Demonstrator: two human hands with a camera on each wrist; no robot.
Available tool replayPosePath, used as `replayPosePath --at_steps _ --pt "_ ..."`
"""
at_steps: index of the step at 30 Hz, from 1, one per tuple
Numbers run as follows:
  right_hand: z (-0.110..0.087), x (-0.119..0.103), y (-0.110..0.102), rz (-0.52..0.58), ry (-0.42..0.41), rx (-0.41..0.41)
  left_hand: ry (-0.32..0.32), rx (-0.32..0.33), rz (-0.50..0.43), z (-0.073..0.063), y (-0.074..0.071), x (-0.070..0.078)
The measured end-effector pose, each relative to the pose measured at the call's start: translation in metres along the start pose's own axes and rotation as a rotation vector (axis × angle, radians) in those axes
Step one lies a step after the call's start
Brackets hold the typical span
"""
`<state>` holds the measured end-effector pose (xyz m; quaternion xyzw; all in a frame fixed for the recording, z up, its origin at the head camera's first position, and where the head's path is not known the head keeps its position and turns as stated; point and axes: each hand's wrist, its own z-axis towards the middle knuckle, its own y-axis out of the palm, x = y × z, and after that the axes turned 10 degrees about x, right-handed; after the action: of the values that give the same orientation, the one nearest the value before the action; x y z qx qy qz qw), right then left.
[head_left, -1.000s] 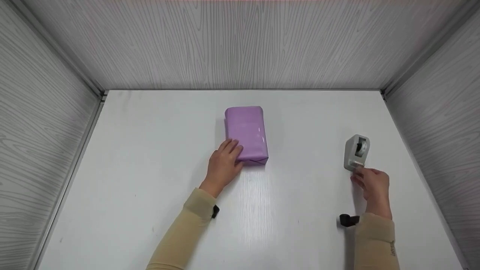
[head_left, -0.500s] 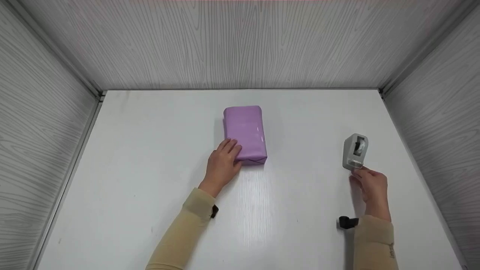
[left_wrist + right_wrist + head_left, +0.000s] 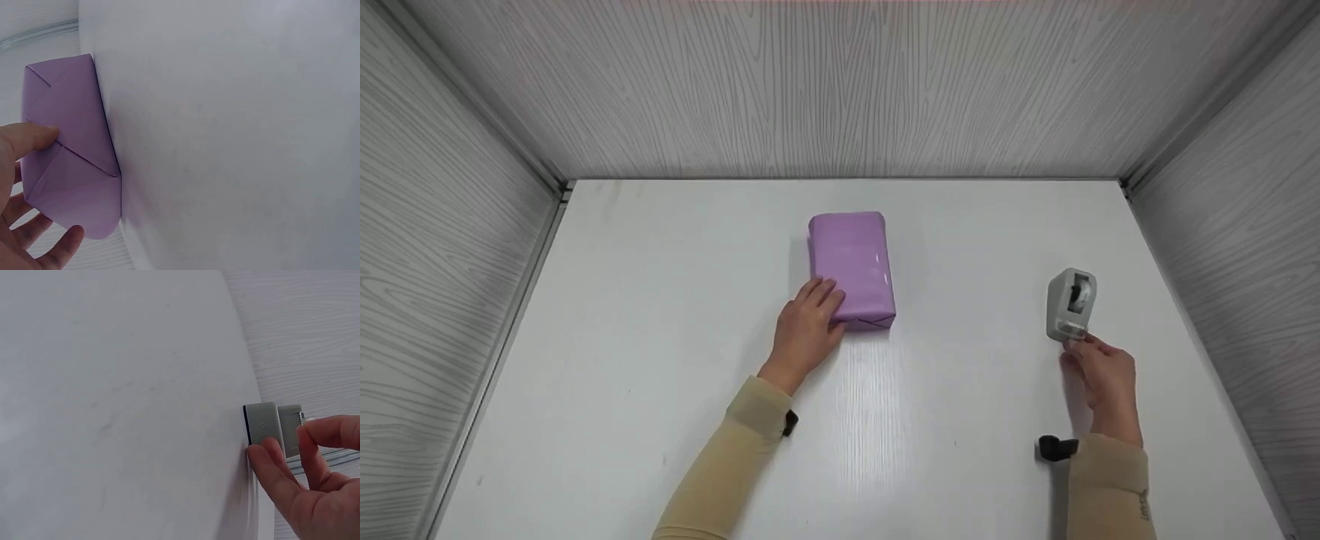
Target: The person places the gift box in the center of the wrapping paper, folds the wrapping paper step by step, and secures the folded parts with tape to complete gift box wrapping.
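Observation:
A box wrapped in glossy purple paper [image 3: 851, 262] lies on the white table, its near end folded into flaps. My left hand [image 3: 804, 334] holds its near left corner. In the left wrist view, the thumb [image 3: 39, 138] presses the folded end while the other fingers lie along the side. Off to the right stands a grey tape dispenser [image 3: 1059, 304] with a clear roll [image 3: 1081, 294] in it. At its front edge, thumb and index finger of my right hand [image 3: 1110, 379] pinch the end of the clear tape [image 3: 309, 419]. The other fingers rest against the dispenser's front.
Grey wood-grain panels [image 3: 840, 90] enclose the white table [image 3: 675, 247] at the back and both sides. A small black camera mount [image 3: 1057, 448] sticks out from the right sleeve, and another [image 3: 790, 422] from the left one.
My right fingertips have drawn back slightly from the dispenser's front edge, toward me. The left hand and the purple box stay in place.

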<state>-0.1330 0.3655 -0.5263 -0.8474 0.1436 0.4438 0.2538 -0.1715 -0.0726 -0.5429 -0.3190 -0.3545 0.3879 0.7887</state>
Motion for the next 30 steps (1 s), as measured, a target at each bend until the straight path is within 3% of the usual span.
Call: replayPosePath --at_steps 4,8,20,30 --pt "0.001 0.003 -0.001 -0.069 -0.002 0.026 -0.001 -0.006 0.014 0.000 0.000 0.001" --pt "0.004 0.005 0.000 -0.066 -0.008 0.048 -0.007 -0.004 0.012 0.000 0.000 0.000" --pt "0.000 -0.005 0.000 -0.376 -0.147 0.159 -0.013 0.002 -0.004 0.000 0.001 0.000" --pt "0.001 -0.009 0.000 -0.460 -0.232 0.187 -0.013 -0.006 -0.006 0.000 0.001 0.000"
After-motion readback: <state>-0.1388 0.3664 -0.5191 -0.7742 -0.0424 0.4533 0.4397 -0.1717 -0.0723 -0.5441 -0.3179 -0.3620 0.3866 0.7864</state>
